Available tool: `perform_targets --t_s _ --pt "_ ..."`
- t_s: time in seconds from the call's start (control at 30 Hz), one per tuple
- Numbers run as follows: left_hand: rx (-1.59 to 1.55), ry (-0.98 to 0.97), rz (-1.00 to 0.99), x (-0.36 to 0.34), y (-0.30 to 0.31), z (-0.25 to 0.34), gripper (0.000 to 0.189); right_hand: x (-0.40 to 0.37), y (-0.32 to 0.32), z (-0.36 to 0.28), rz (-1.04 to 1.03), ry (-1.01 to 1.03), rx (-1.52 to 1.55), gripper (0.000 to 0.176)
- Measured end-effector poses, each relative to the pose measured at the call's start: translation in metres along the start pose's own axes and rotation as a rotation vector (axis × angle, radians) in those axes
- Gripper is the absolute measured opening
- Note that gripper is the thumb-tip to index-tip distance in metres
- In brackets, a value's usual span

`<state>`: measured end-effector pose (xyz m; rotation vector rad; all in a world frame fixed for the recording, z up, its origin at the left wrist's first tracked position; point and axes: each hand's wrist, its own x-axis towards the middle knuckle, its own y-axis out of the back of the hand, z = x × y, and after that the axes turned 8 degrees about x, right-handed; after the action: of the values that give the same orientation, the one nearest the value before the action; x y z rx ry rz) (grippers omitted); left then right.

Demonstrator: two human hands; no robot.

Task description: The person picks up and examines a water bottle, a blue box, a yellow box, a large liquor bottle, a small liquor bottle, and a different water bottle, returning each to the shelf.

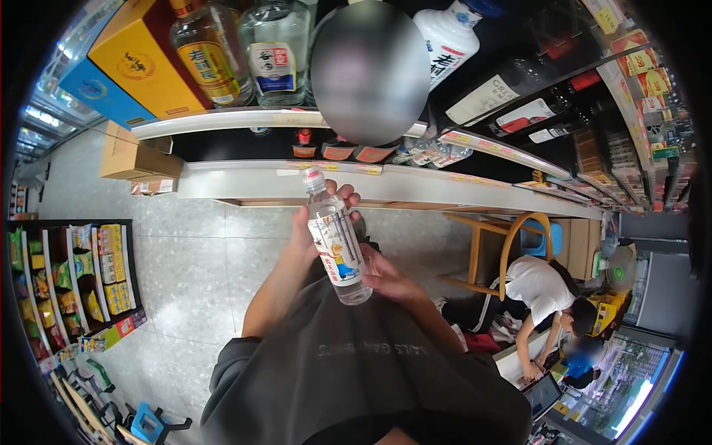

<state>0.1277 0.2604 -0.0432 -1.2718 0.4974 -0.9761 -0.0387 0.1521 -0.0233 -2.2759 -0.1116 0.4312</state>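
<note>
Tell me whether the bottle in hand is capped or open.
Capped: the bottle has a pinkish cap over its neck; how tight, I cannot tell.

The shirt (356, 389) is loose and dark grey; one row of faint lettering (335, 349) crosses its front; a short, matching sleeve (236, 362) lies left of the lettering

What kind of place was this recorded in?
Most likely a small shop or convenience store: bottles stand on a shelf, price tags line the shelf edges, and a rack at the picture's left holds rows of colourful packaged goods.
</note>
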Motion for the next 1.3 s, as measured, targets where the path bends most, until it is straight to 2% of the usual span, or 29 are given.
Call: perform_targets --t_s 0.07,0.13,0.17,0.23,0.27,0.3,0.37,0.43,0.5,0.53,0.57,0.63,0.67,0.73,0.8,0.83,0.87,0.93,1.0,1.03,1.07,1.1,1.13,1.2,1.23,1.27,1.3 --pt "0.099 0.005 0.056 0.004 -0.003 -0.007 0.060 -0.013 0.018 -0.005 -0.008 -0.012 -0.026 0.077" --pt "0.293 0.025 0.158 0.000 0.001 -0.013 0.072 -0.029 0.038 -0.008 0.128 0.043 0.023 0.073" --pt "0.306 0.012 0.174 -0.004 0.002 -0.012 0.072 -0.033 0.048 -0.017 0.109 0.030 0.029 0.073" --pt "0.746 0.128 0.279 -0.009 -0.004 -0.013 0.082 -0.049 0.071 -0.040 0.211 0.098 -0.157 0.066" --pt "0.880 0.117 0.261 -0.008 -0.013 -0.014 0.078 -0.057 0.081 -0.055 0.236 0.123 -0.266 0.068" --pt "0.888 0.115 0.266 -0.005 -0.016 -0.026 0.078 -0.062 0.093 -0.073 0.227 0.123 -0.262 0.068" --pt "0.983 0.204 0.295 0.001 -0.024 -0.056 0.071 -0.077 0.119 -0.107 0.147 0.011 -0.518 0.074" --pt "1.016 0.178 0.309 0.020 -0.035 -0.094 0.068 -0.099 0.140 -0.130 0.137 -0.009 -0.601 0.076" --pt "1.327 -0.007 0.130 0.048 -0.049 -0.130 0.060 -0.114 0.160 -0.147 0.146 -0.010 -0.677 0.078" --pt "1.488 -0.065 0.054 0.067 -0.066 -0.142 0.054 -0.122 0.169 -0.153 0.177 0.068 -0.944 0.079" --pt "1.491 -0.046 0.035 0.083 -0.077 -0.158 0.054 -0.129 0.175 -0.160 0.210 0.148 -1.214 0.080" --pt "1.846 -0.060 -0.135 0.111 -0.097 -0.188 0.055 -0.138 0.179 -0.166 0.327 0.249 -1.254 0.079" --pt "1.958 -0.054 -0.191 0.123 -0.105 -0.204 0.058 -0.141 0.187 -0.166 0.409 0.408 -1.181 0.076" --pt "2.065 -0.074 -0.307 0.147 -0.112 -0.227 0.059 -0.149 0.196 -0.174 0.565 0.667 -1.153 0.067" --pt "2.243 -0.132 -0.416 0.164 -0.116 -0.246 0.062 -0.154 0.208 -0.178 0.651 0.754 -1.180 0.065" --pt "2.251 -0.127 -0.424 0.172 -0.117 -0.256 0.062 -0.156 0.215 -0.179 0.730 0.831 -1.213 0.062" --pt "2.276 -0.162 -0.421 0.178 -0.116 -0.264 0.064 -0.156 0.223 -0.180 0.735 0.837 -1.201 0.062" --pt "2.310 -0.187 -0.435 0.186 -0.112 -0.279 0.065 -0.146 0.244 -0.185 0.748 0.978 -1.127 0.060" --pt "2.242 -0.201 -0.219 0.188 -0.106 -0.293 0.068 -0.124 0.275 -0.180 0.753 0.989 -1.016 0.059" --pt "2.245 -0.204 -0.233 0.188 -0.104 -0.297 0.068 -0.113 0.291 -0.183 0.743 0.999 -0.926 0.059" --pt "2.196 -0.178 -0.153 0.181 -0.105 -0.301 0.068 -0.105 0.300 -0.186 0.746 1.006 -0.922 0.059" --pt "2.148 -0.157 -0.069 0.174 -0.104 -0.303 0.070 -0.096 0.306 -0.191 0.723 0.948 -0.766 0.058" --pt "2.157 -0.170 -0.067 0.166 -0.098 -0.302 0.070 -0.085 0.314 -0.199 0.687 0.890 -0.615 0.057" --pt "2.073 0.182 -0.088 0.142 -0.081 -0.296 0.068 -0.058 0.344 -0.207 0.696 0.905 -0.701 0.058" --pt "2.082 0.180 -0.073 0.132 -0.077 -0.293 0.068 -0.048 0.349 -0.214 0.720 0.908 -0.788 0.059" --pt "2.071 0.250 -0.037 0.121 -0.075 -0.290 0.065 -0.038 0.353 -0.220 0.766 0.848 -0.795 0.051" --pt "2.057 0.318 0.002 0.113 -0.073 -0.289 0.062 -0.026 0.362 -0.225 0.749 0.844 -0.793 0.051"
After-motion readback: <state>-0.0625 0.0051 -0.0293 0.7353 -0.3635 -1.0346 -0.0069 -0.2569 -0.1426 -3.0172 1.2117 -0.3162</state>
